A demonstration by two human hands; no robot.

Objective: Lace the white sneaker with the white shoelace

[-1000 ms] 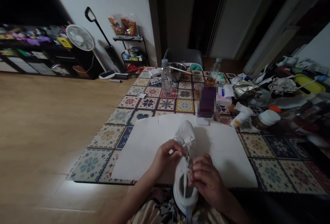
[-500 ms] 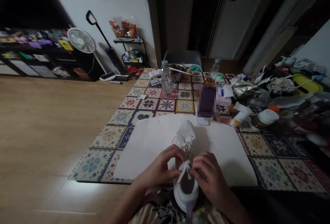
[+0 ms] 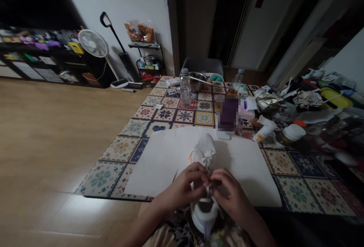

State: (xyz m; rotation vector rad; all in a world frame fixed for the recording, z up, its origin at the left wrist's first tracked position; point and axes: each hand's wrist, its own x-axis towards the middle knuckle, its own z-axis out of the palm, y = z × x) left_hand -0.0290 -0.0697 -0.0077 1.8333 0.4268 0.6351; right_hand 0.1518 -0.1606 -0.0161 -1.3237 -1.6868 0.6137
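Note:
A white lace-up shoe (image 3: 205,146) lies with its toe on a white board (image 3: 159,152) and its heel toward my body, over the table's near edge. My left hand (image 3: 191,181) is closed at the lacing, fingers pinching the white shoelace. Close against it, my right hand (image 3: 227,189) pinches the lace from the other side. The fingertips of both hands almost meet above the shoe's opening. They hide most of the lace between them, so I cannot make out its shape. An orange patch shows on the shoe's left side.
A patterned cloth covers the table (image 3: 133,128). Beyond the board stand a clear plastic bottle (image 3: 185,91), a metal bowl (image 3: 197,84) and a blurred-out upright item (image 3: 228,114). At the right are a white-lidded jar (image 3: 291,135), a white bottle (image 3: 264,129) and piled clutter.
Both hands have drawn closer together over the lacing, now covering the lace that showed between them earlier. The camera view has shifted slightly.

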